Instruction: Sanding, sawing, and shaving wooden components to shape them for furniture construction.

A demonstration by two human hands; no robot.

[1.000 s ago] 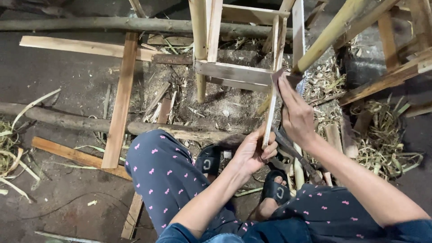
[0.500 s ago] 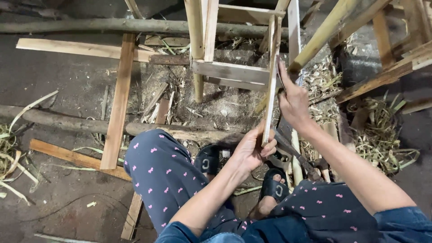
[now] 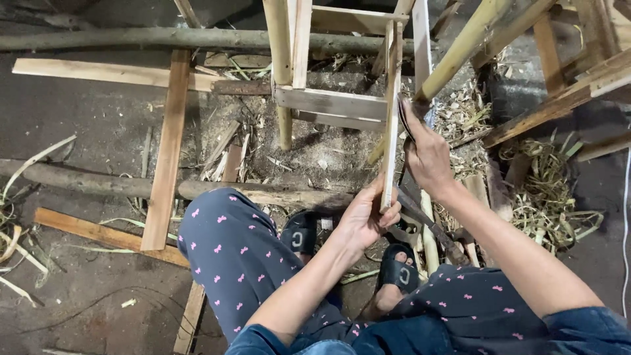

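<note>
Left hand (image 3: 368, 220): clenched on lower end of slat (image 3: 392, 118), held upright against wooden frame (image 3: 332, 105). Right hand (image 3: 427, 154): gripping dark blade (image 3: 402, 118) against slat's edge, mid-length. Shavings (image 3: 549, 197) heaped on floor (image 3: 79, 125), right side. Judged mid-work: slat partly trimmed, not fixed to frame. Sandals (image 3: 299, 233) below.

The dark, dusty earthen floor (image 3: 92, 125) carries pale flat wooden planks (image 3: 167, 151), a long round grey log (image 3: 197, 38) at the far edge, a rough brown branch (image 3: 98, 183), scattered pale bamboo shavings (image 3: 552, 197) and yellowish curled strips (image 3: 13, 243).
</note>
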